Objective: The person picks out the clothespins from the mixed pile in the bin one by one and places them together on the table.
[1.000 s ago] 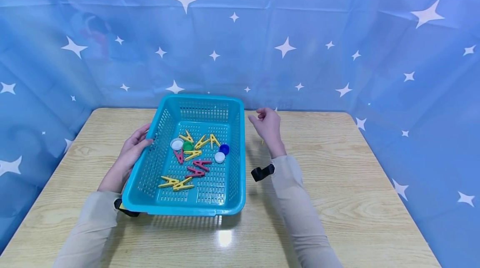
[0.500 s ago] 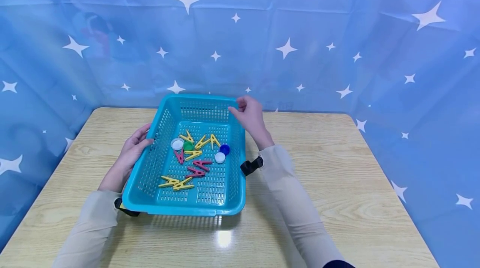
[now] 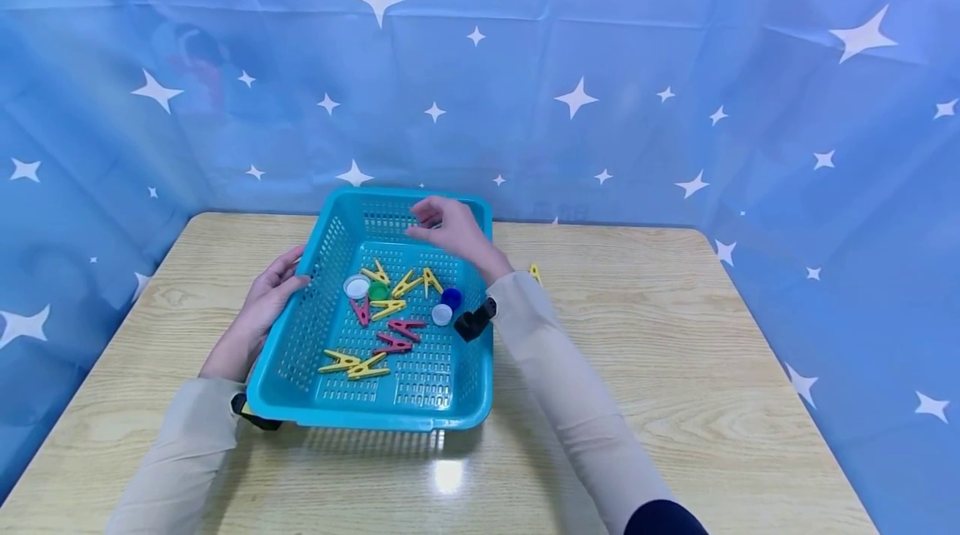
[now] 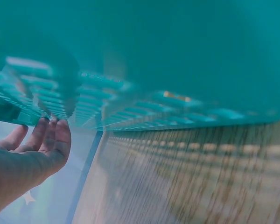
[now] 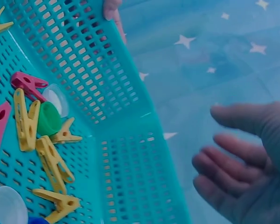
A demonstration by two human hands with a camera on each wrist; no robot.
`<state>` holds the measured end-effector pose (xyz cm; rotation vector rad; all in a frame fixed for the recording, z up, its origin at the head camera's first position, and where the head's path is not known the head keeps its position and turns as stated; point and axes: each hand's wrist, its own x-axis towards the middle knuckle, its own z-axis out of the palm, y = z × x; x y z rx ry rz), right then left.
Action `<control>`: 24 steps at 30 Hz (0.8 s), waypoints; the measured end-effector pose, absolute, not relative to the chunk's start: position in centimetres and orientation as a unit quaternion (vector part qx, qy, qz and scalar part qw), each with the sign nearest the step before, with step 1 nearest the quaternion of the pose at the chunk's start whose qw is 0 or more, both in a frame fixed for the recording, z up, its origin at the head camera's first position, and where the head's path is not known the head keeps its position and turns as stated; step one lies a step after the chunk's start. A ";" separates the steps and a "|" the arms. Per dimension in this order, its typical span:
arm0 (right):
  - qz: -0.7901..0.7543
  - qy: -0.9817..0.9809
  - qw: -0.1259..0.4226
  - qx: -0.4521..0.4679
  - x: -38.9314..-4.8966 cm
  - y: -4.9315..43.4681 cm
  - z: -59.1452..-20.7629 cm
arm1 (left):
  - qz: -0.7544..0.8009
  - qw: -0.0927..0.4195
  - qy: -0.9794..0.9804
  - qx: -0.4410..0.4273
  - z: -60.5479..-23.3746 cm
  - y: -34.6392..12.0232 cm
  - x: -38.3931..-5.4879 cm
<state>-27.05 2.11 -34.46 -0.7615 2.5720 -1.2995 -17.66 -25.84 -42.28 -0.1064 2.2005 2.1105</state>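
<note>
A blue-green perforated plastic basket (image 3: 360, 417) stands on the table, tilted a little in the head view. My left hand (image 3: 267, 299) grips its left rim, thumb over the edge and fingers (image 4: 60, 140) against the outer wall. Over the basket's back right part hovers my right hand (image 3: 453, 228), loosely curved; the right wrist view shows nothing between its fingers. Inside lie several yellow clothespins (image 3: 367, 366) and red clothespins (image 3: 406, 329). Among them are a green bottle cap (image 3: 378, 292), a dark blue cap (image 3: 452, 298) and two white caps (image 3: 442, 315).
One yellow clothespin (image 3: 535, 272) lies on the wooden table (image 3: 660, 368), right of the basket beside my right sleeve. Behind the table's far edge hangs a blue curtain (image 3: 510, 85) with white stars.
My right hand has moved left from beside the basket, across its right rim, to over its back part. The left hand and the basket's contents stay as they were.
</note>
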 end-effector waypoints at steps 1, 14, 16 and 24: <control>-0.435 0.855 0.094 -0.267 -27.2 2.0 -34.7 | 0.692 0.045 0.720 -0.034 -42.3 -25.8 -17.7; -0.472 0.763 0.338 -0.284 -29.9 0.2 -38.2 | 0.691 0.043 0.721 -0.039 -42.3 -25.8 -17.6; -0.472 0.762 0.350 -0.270 -30.1 0.0 -38.8 | 0.693 0.044 0.718 -0.039 -42.3 -25.8 -17.7; -0.468 0.781 0.339 -0.237 -30.5 -0.4 -39.9 | 0.700 0.044 0.712 -0.037 -42.2 -25.8 -17.8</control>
